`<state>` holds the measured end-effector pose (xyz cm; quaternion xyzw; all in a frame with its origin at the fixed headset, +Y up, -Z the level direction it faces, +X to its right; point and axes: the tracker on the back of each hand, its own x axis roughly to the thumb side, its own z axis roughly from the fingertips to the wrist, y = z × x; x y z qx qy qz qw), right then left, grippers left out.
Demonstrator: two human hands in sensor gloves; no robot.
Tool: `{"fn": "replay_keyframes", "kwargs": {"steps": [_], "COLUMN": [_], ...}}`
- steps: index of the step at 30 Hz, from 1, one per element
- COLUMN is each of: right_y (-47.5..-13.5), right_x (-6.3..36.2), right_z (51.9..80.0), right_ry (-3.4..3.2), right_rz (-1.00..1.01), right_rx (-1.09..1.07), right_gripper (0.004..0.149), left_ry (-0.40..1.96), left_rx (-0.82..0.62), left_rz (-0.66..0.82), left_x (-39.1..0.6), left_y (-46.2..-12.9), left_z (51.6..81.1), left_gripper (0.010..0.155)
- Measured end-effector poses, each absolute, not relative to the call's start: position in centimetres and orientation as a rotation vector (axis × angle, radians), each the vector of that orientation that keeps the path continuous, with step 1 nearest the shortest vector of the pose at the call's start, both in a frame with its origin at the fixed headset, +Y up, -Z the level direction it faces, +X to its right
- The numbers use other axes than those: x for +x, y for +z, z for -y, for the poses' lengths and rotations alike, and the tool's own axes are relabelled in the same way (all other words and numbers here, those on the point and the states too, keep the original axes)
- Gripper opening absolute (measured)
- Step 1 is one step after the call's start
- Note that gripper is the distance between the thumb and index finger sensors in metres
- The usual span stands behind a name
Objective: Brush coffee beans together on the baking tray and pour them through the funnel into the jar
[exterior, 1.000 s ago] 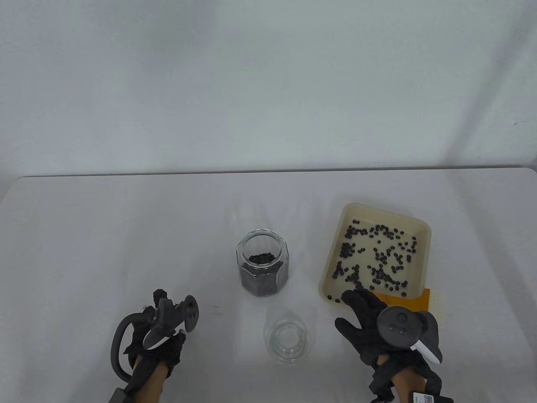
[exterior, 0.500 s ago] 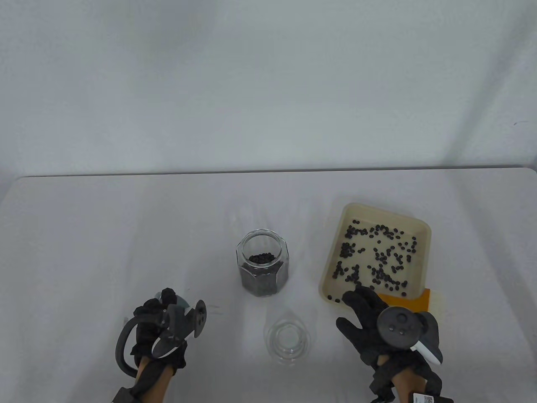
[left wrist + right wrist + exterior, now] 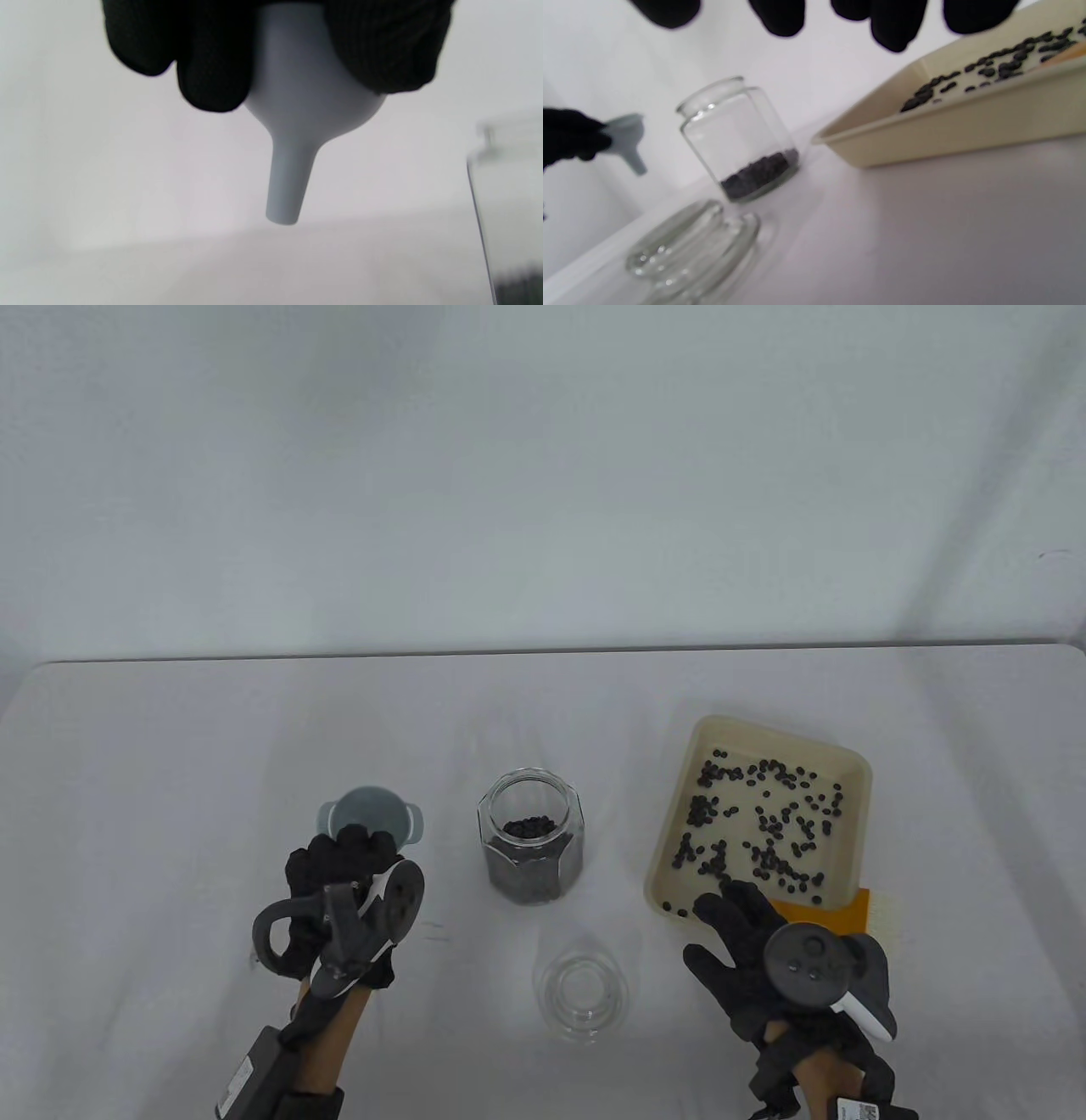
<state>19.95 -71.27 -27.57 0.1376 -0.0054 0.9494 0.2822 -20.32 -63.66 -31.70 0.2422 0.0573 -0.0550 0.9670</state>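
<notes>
Early stage of the task. The coffee beans lie scattered across the baking tray, not yet brushed together, and the jar, open and holding a shallow layer of beans, has no funnel seated in it. Its glass lid rests on the table in front of it. Your left hand holds the grey funnel off the table, spout downward, left of the jar and apart from it; the fingers are curled round the bowl, so this grip is clamped on the funnel. Your right hand hovers at the tray's near edge, fingers spread and straight, holding nothing. An orange item lies beside that hand, partly hidden. Seating the funnel, brushing and pouring remain.
</notes>
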Motion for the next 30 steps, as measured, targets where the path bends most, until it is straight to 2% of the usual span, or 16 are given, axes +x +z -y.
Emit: {"fn": "replay_keyframes", "kwargs": {"steps": [3, 6, 9, 16, 21, 30], "right_y": [-27.6, -27.6, -27.6, -27.5, -27.6, -27.6], "right_x": [19.9, 19.9, 19.8, 19.8, 19.6, 19.6], "right_z": [71.3, 71.3, 71.3, 71.3, 71.4, 71.4], "right_ry": [2.54, 2.539, 2.539, 2.54, 2.539, 2.539], "right_rz": [0.018, 0.017, 0.014, 0.02, -0.007, -0.024], "right_rx": [0.377, 0.386, 0.392, 0.399, 0.406, 0.401], "right_gripper": [0.065, 0.065, 0.065, 0.066, 0.067, 0.069], "left_ry": [-0.037, 0.036, 0.11, 0.19, 0.138, 0.1], "left_rx": [0.653, 0.692, 0.668, 0.462, 0.284, 0.157], "left_rz": [-0.129, -0.035, 0.066, 0.155, 0.178, 0.172], "left_x": [-19.2, -17.5, -15.2, -11.6, -10.3, -9.8], "left_y": [-31.2, -31.1, -31.4, -34.1, -36.0, -36.9], "left_z": [62.3, 61.5, 61.4, 62.1, 63.0, 64.6], "left_gripper": [0.044, 0.044, 0.044, 0.045, 0.045, 0.046]}}
